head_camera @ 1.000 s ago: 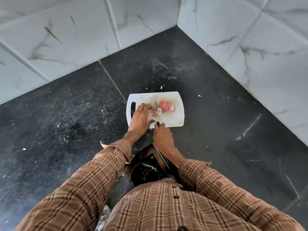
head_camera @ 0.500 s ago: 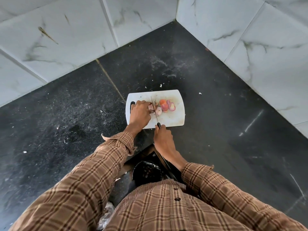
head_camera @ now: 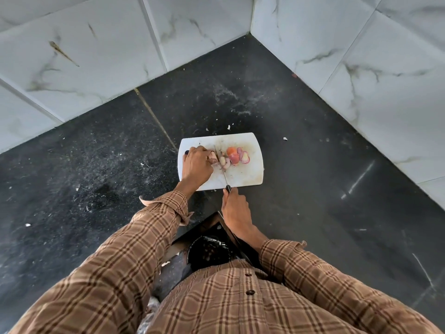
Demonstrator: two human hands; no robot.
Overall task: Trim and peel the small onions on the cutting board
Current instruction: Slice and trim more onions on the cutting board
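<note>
Left hand (head_camera: pixel 196 168) pins a small onion (head_camera: pixel 213 157) on the cutting board (head_camera: pixel 250 174); right hand (head_camera: pixel 234 208) grips the knife (head_camera: pixel 222 169). Onions probably light, round, slippery: pinch the sides.

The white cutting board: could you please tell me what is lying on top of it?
On the cutting board lie small onions, the knife blade held by the right hand, and the left hand, which hides the board's left part.
</note>
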